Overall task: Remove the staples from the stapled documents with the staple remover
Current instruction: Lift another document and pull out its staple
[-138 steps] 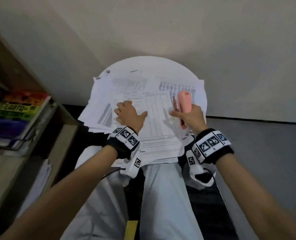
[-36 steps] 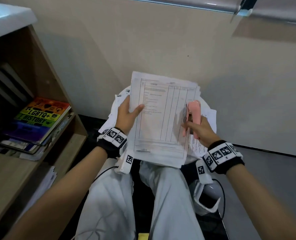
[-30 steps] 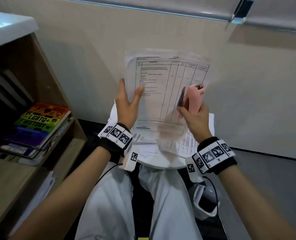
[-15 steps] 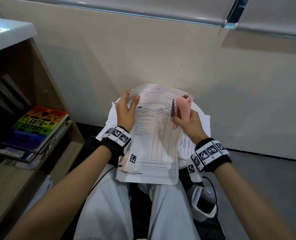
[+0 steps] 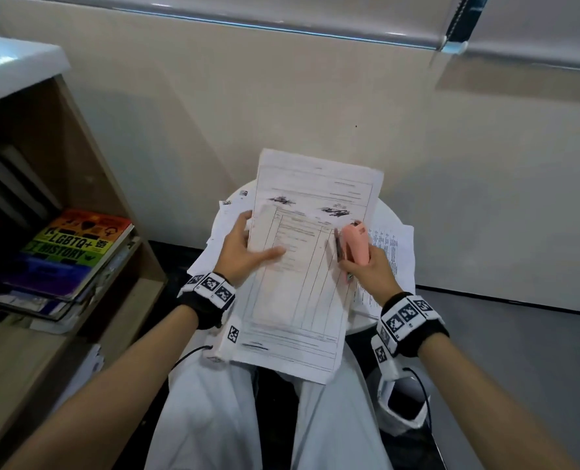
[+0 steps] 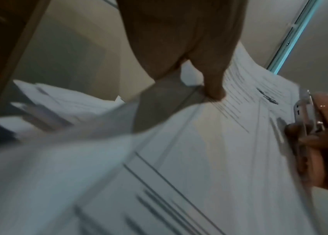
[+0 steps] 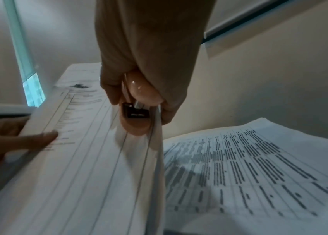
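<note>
Gripping the pink staple remover in my right hand, I pinch the stapled papers at nine o'clock with my left hand, over my lap. No staple shows, so I judge removal not yet begun. At twelve, loose sheets cover a round table; at ten, a shelf holds books.

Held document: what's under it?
Under the held document: a round white table with loose printed sheets, plus the lap. Most of the tabletop is covered; the staple isn't visible.
</note>
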{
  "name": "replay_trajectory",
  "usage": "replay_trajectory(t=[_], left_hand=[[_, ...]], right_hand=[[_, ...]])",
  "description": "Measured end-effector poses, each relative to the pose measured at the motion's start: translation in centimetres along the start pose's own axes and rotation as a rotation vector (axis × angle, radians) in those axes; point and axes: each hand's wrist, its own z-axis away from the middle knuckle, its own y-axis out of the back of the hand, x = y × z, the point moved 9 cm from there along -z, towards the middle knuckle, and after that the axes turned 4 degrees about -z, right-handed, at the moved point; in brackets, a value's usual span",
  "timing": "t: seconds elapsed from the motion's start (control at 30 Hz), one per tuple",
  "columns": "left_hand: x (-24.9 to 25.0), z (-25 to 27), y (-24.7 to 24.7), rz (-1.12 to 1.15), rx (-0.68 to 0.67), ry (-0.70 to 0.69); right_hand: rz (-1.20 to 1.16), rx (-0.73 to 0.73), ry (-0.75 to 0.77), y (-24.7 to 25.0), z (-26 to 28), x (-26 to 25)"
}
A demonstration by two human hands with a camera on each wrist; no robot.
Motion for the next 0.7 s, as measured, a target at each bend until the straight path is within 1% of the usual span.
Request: replay_trajectory(t=[0.03, 0.07, 0.17, 0.23, 0.3, 0.33, 0.37, 0.43, 0.53, 0.63, 0.7], left_hand=[[-0.1, 0.4, -0.2, -0.044, -0.008, -0.031], [-0.2, 0.5, 0.0, -0.085, 0.026, -0.055], [1.3, 0.4, 1.5, -0.161, 0.247, -0.145], [4.1, 0.3, 2.1, -0.24, 0.377, -0.265], [8.3, 0.8, 2.4, -0.307, 0.506, -0.419], [10.1, 1.0, 2.4, -0.317, 0.554, -0.468], [11.3, 0.9, 2.4, -0.295, 0.574, -0.485], [12.0, 0.2, 2.3, -0.222, 0.556, -0.452], [10.7, -0.5, 2.0, -0.119, 0.463, -0.358], [8.2, -1.2, 1.9, -0.011, 0.347, -0.259], [7.1, -1.6, 1.9, 0.029, 0.294, -0.207]], right_hand=[[-0.023, 0.014, 0.003, 0.2, -0.1, -0.3], [-0.049, 0.023, 0.009, 0.3, 0.0, -0.8], [-0.105, 0.052, 0.072, 0.5, 0.2, -3.1], [-0.141, 0.086, 0.166, 0.9, 0.6, -5.8], [-0.198, 0.14, 0.292, 1.5, 1.3, -9.2], [-0.225, 0.161, 0.359, 1.7, 1.6, -10.9], [-0.253, 0.168, 0.419, 1.9, 1.8, -12.3], [-0.28, 0.145, 0.494, 1.8, 2.0, -14.2], [-0.238, 0.067, 0.522, 1.0, 1.9, -14.4], [-0.207, 0.022, 0.467, 0.2, 1.4, -12.6], [-0.221, 0.009, 0.415, -0.1, 1.1, -11.1]])
